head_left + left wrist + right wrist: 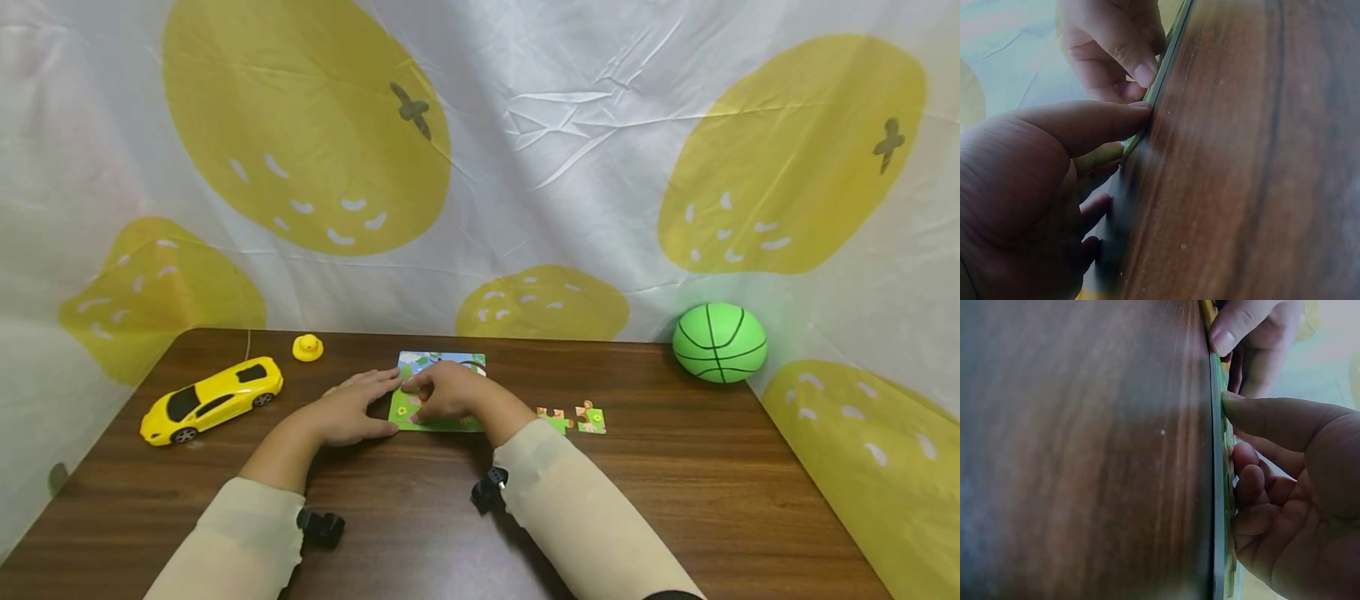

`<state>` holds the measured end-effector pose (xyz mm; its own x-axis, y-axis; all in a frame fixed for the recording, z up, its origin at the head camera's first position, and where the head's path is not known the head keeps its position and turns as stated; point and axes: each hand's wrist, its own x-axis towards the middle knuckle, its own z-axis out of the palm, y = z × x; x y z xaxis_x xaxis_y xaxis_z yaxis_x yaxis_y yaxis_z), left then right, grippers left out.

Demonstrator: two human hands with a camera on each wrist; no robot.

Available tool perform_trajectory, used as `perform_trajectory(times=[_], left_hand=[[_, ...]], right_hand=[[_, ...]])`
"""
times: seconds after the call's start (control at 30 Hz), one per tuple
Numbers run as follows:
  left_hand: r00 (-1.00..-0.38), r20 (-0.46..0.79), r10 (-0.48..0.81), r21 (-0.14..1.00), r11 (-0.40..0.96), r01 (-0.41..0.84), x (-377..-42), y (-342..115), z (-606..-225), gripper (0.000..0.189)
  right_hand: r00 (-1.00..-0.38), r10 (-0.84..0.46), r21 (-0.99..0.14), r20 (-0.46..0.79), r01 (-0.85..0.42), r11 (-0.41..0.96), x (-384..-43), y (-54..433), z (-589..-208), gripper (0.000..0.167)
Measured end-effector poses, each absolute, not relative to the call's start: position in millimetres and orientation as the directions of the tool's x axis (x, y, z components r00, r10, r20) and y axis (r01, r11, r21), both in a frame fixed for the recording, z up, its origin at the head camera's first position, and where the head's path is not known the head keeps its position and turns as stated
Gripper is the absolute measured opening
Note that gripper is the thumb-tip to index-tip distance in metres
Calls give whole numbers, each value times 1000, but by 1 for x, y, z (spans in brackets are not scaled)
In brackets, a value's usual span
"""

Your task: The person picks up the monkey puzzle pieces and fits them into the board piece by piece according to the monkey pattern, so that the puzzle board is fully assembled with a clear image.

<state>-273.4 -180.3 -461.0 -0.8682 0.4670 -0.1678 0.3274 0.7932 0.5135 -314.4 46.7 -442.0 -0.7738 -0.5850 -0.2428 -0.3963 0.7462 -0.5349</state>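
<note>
A jigsaw puzzle board [403, 414] with a green and blue picture lies on the table, much of it hidden under the hands. My left hand [354, 408] rests at its left side, thumb at the front left corner and straight fingers along the far part of that edge. Over the board is my right hand [450, 390], its index finger and thumb apart and pressing on the picture near the left side. In the right wrist view its other fingers [1250, 484] are curled above the board. No loose piece shows between its index finger and thumb.
Loose puzzle pieces lie right of the board: one [592, 418] fully visible, another [557, 421] beside the right forearm. A yellow toy car [213, 400] and a small yellow rubber duck [307, 347] are at the left. A green ball [720, 342] sits at the back right.
</note>
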Motion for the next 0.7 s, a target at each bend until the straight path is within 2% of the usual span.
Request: perform_trajectory(times=[0.13, 0.27, 0.47, 0.57, 0.7], left_hand=[[-869, -168, 465, 512, 795, 325, -273, -181, -461, 85], [-870, -173, 461, 509, 798, 322, -273, -181, -462, 84], [-871, -180, 456, 502, 804, 317, -274, -180, -462, 84], [-872, -183, 455, 503, 805, 315, -275, -179, -462, 84], [-872, -182, 455, 500, 806, 317, -275, -179, -462, 84]], right_hand=[[-763, -605, -552, -227, -411, 725, -316, 50, -441, 58], [-739, -647, -621, -190, -420, 662, -316, 61, -440, 58], [-746, -649, -767, -151, -326, 553, -308, 91, -430, 53], [-758, -641, -786, -121, -322, 528, -305, 108, -424, 53], [-782, -615, -757, -98, -343, 556, -301, 132, -418, 54]])
